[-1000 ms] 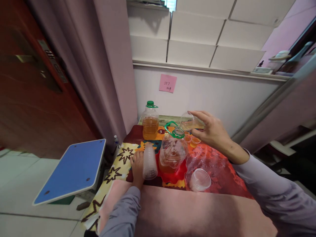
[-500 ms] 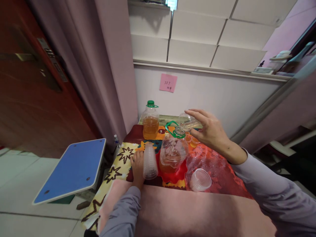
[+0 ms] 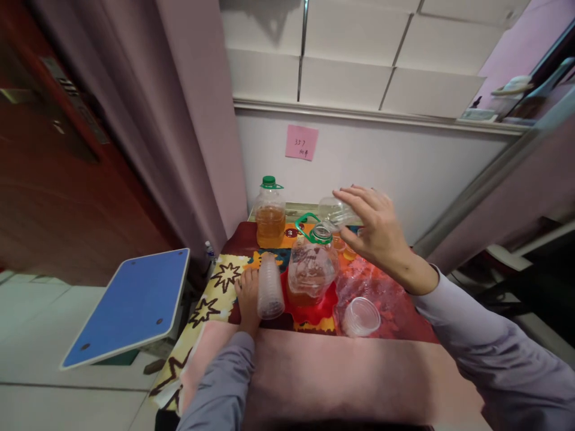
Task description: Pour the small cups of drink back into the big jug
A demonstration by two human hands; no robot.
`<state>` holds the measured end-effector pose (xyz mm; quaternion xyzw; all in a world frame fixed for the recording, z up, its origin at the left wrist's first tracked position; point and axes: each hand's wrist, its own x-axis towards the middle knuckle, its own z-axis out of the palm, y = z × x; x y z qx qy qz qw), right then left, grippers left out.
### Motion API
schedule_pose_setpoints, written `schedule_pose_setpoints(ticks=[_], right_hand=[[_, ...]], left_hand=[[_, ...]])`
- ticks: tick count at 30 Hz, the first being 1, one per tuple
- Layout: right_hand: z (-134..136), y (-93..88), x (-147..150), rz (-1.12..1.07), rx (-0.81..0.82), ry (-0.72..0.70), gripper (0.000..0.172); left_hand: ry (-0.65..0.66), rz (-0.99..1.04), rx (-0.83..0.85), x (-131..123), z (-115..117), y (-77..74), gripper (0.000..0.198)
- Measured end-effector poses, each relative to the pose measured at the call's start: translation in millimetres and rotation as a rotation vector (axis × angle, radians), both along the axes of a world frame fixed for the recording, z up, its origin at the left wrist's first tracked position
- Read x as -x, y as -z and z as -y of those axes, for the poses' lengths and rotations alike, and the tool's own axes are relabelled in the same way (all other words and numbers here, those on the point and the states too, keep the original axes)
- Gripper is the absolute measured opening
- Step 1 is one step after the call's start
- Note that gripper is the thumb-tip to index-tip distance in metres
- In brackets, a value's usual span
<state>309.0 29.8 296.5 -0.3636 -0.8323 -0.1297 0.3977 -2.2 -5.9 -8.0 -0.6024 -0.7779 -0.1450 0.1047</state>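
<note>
My right hand is closed round a clear plastic cup, tipped on its side with its rim at the mouth of a clear jug. The jug has a green handle ring and a little amber liquid at the bottom; it stands on a red scalloped tray. Flat on the table, my left hand lies with fingers stretched beside a stack of clear plastic cups, which rests on its side. Whether the fingers touch the stack, I cannot tell.
A second jug with a green cap and amber liquid stands at the back. A shallow clear container sits at the right on plastic film. Small cups with amber liquid are partly hidden behind my right hand. A blue-topped small table stands at the left.
My view has shifted slightly, so everything appears a little higher and further left. The cup stays tipped at the jug's mouth, and my left hand keeps its place by the stack.
</note>
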Motion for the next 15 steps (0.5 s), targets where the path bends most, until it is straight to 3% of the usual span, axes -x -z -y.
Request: schedule_pose_setpoints(ticks=[4,9,12,15], right_hand=[[24.7,28.5,-30.8,-0.287,0.160,0.055,0.062],[86.8,104.6,-65.1,-0.577,0.478,0.021,0.080],[114.0,145.7,-70.3,-0.550,0.503,0.050,0.073],[123.9,172.6,-68.0,-0.497,0.425,0.066,0.069]], left_hand=[[0.006,0.017,0.016,-1.1,-0.4,-3.5,0.046],[0.016,0.034,0.041,-0.1,-4.0,-3.2,0.046],[0.013,0.037,0.047,1.7,-5.5,-3.7,0.047],[0.009,0.042,0.048,3.7,-5.9,-6.6,0.050]])
